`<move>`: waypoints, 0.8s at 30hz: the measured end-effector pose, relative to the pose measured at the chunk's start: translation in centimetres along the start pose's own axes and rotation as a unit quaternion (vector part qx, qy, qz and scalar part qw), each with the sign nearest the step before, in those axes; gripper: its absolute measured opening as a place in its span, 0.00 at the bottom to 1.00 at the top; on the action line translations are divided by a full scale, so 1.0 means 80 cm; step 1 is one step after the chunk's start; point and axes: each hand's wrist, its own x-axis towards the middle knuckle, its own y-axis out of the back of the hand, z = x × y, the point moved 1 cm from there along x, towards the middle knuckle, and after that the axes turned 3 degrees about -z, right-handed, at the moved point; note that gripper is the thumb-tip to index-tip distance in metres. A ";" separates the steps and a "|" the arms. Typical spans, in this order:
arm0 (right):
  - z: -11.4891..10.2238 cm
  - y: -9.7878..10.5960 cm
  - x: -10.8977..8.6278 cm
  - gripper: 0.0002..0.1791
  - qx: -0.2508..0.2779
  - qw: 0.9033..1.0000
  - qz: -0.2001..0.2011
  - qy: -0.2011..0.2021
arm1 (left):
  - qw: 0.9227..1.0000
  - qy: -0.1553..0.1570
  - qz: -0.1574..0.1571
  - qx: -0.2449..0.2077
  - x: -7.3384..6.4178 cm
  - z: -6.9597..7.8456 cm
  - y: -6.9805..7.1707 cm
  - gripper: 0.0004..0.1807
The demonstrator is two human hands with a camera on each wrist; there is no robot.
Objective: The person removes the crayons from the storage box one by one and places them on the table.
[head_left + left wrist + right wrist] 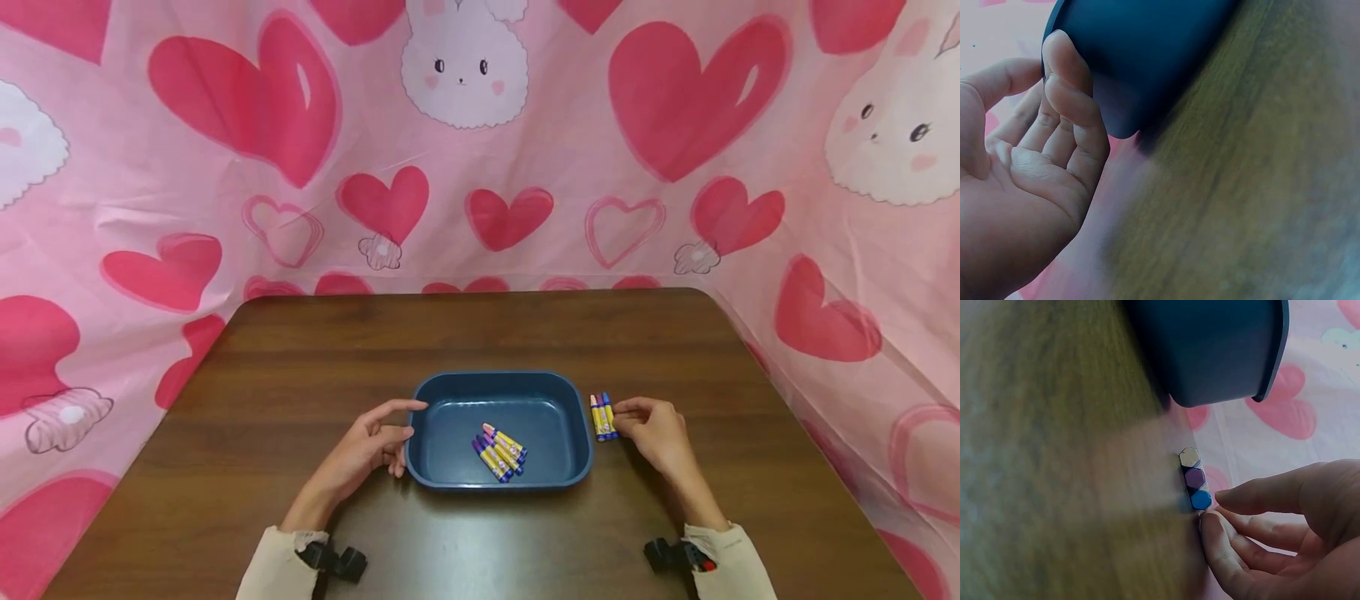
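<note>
A dark blue rectangular tray (pixel 498 377) stands on the table. My left hand (pixel 367 446) holds its left rim, with the index finger reaching over the edge and the thumb beside it. Inside the tray lie several crayons (pixel 501 453) in yellow wrappers, bunched toward the front. Just outside the right wall, three more crayons (pixel 602 417) lie side by side: one pale, one purple and one blue. Beside the blue crayon (pixel 1201 500) is my right hand (pixel 656 429), its fingertips at the crayon's right side and not around it.
The brown wooden table (pixel 465 542) extends around the tray, its far edge against a pink curtain (pixel 457 167) printed with hearts and rabbits. Curtain also hangs along both sides. Each wrist wears a black camera mount (pixel 330 560).
</note>
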 end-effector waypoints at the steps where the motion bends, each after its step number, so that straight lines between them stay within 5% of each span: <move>1: 0.000 0.000 -0.001 0.09 -0.001 1.000 -0.002 0.001 | 1.000 0.001 -0.001 -0.001 -0.001 0.000 0.000 0.24; 16: -0.004 0.004 -0.005 0.08 -0.019 1.000 0.002 0.010 | 1.000 -0.005 -0.003 -0.007 -0.005 0.002 -0.002 0.24; 24: -0.008 0.009 -0.008 0.07 -0.040 0.998 0.042 0.027 | 1.000 -0.010 -0.003 -0.011 -0.003 0.001 -0.004 0.25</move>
